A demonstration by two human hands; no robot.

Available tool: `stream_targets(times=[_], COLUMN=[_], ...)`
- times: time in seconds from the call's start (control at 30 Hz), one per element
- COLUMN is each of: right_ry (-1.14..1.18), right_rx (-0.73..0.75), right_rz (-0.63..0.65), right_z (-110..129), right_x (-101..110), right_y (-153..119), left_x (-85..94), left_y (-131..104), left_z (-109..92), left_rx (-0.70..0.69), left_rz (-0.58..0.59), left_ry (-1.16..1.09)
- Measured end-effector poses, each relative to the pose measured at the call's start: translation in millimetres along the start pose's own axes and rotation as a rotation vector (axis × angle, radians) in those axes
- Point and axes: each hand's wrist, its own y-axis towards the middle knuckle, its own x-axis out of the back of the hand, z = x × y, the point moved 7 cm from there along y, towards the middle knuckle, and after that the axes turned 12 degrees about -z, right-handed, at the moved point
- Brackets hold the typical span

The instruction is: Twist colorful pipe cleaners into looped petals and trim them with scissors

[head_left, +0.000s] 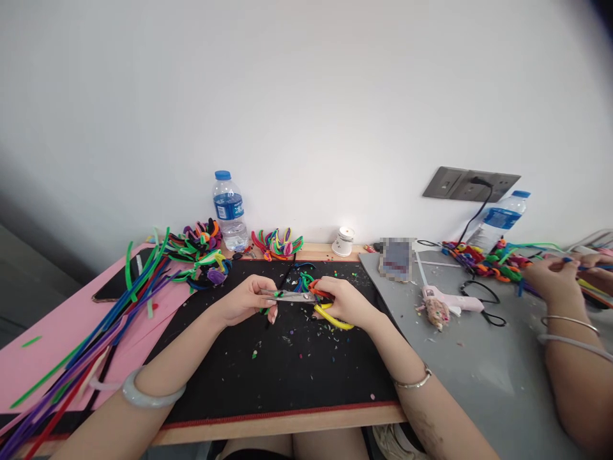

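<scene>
Above the black mat [268,377], my right hand [347,301] holds scissors [294,296] with an orange and yellow handle, the blades pointing left. My left hand [249,300] is closed at the blade tips, pinching a small dark and green piece [278,294] that lies against the blades. Part of that piece is hidden by my fingers. Just behind the scissors, a small bundle of blue and green pipe cleaners [304,281] rests on the mat. Bits of fluff and tiny coloured scraps are scattered around.
Long pipe cleaners [96,345] and a phone [112,281] lie left on pink sheets. Behind stand a water bottle [230,214], pipe-cleaner flowers [278,244] and a paper cup [343,241]. Right are a glue gun [453,300], a cable [474,223] and another person's hands [555,278].
</scene>
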Motion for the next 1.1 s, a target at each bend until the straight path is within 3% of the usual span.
stream_targets(times=[0.13, 0.23, 0.3, 0.47, 0.6, 1.1], right_ry=[0.016, 0.007, -0.026, -0.113, -0.130, -0.312], right_rx=[0.017, 0.002, -0.031, -0.179, -0.248, -0.223], right_rz=[0.009, 0.016, 0.010, -0.022, -0.024, -0.007], right_z=[2, 1, -1, -11, -14, -2], right_x=[0, -2, -3, -4, -5, -7], right_y=[0, 0, 0, -2, -4, -8], left_x=[-6.5, -6.5, -1.0, 17.1, 14.7, 9.8], left_y=[-4, -3, 1, 8, 6, 7], left_z=[6, 6, 1, -14, -23, -10], left_rx=[0.073, 0.087, 0.043, -0.169, -0.319, -0.268], left_rz=[0.088, 0.084, -0.008, -0.395, -0.520, -0.490], left_ry=[0.008, 0.005, -0.015, 0.088, 0.288, 0.119])
